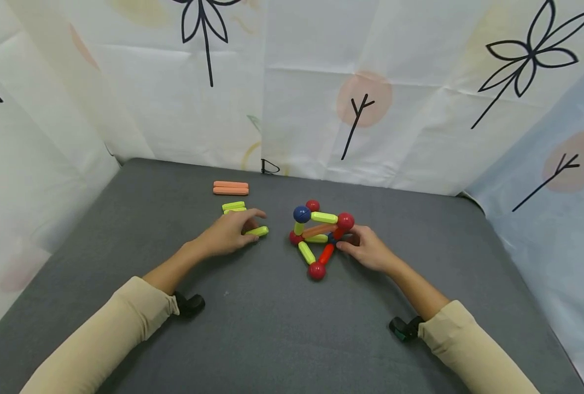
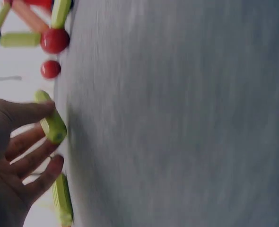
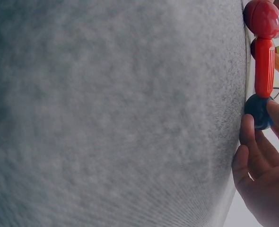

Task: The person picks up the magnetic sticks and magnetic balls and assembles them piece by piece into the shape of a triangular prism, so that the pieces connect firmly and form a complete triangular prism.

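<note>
Between thumb and fingers, my left hand [image 1: 234, 232] pinches a yellow-green rod [image 2: 52, 118]; in the head view it is left of a ball-and-rod structure [image 1: 306, 252]. That structure joins red and blue balls with yellow-green, red and orange rods. At its right side my right hand [image 1: 368, 249] grips it, thumb and fingers about a blue ball [image 3: 257, 112] low down. A red rod [image 3: 264, 66] runs from this ball to a red ball [image 3: 263, 19]. Behind the structure, a red ball [image 1: 313, 206] shows; whether it is attached I cannot tell.
Yellow-green rods [image 1: 233, 206] lie just beyond my left hand, partly covered by it. Two orange rods [image 1: 231, 188] lie side by side farther back. The grey table [image 1: 272, 334] ends at a printed white cloth [image 1: 302, 109] hanging behind and at the sides.
</note>
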{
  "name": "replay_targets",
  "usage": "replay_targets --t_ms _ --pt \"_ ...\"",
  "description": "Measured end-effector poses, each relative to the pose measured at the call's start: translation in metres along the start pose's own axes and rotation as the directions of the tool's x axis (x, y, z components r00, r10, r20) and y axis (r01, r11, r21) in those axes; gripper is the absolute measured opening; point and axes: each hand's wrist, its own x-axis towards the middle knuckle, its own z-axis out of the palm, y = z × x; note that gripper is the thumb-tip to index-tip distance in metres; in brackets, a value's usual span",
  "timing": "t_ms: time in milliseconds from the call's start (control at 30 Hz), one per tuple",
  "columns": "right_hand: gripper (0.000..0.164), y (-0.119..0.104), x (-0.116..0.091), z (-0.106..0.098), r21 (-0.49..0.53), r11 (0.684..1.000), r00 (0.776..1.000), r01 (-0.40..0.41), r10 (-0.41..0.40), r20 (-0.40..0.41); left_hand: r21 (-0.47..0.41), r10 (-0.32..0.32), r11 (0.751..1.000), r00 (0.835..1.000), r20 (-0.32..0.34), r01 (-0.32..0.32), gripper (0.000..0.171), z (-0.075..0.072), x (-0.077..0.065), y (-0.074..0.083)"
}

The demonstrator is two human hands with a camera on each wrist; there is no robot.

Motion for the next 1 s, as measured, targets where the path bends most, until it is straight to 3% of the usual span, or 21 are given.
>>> replay_targets --t_ms 100,267,500,600,767,1000 --pt "0.03 -0.001 0.0 -0.001 0.002 1.0 1.0 -0.006 0.006 -0.003 -0.157 0.053 0.987 0.998 0.043 -0.046 0.04 0.007 0.002 0.013" --pt "0.031 -0.001 -0.001 -0.001 -0.005 1.0 1.0 0.001 -0.001 -0.003 -0.352 0.103 0.934 0.99 0.093 -0.063 0.031 0.024 0.01 0.04" --pt "0.028 0.001 0.0 0.0 -0.003 1.0 1.0 0.015 -0.015 0.001 -0.538 0.203 0.833 0.976 0.077 -0.131 0.028 0.044 0.023 0.075" --pt "0.027 0.003 0.0 0.001 0.005 1.0 1.0 0.031 -0.031 0.004 -0.575 0.227 0.804 0.972 0.06 -0.152 0.028 0.051 0.028 0.084" --pt "0.029 0.003 0.0 0.001 0.018 0.999 0.999 0.039 -0.039 0.001 -0.575 0.243 0.802 0.968 0.064 -0.163 0.028 0.059 0.031 0.089" --pt "0.031 0.004 0.001 0.001 0.006 1.0 1.0 0.019 -0.019 0.001 -0.563 0.22 0.815 0.973 0.074 -0.141 0.026 0.064 0.03 0.084"
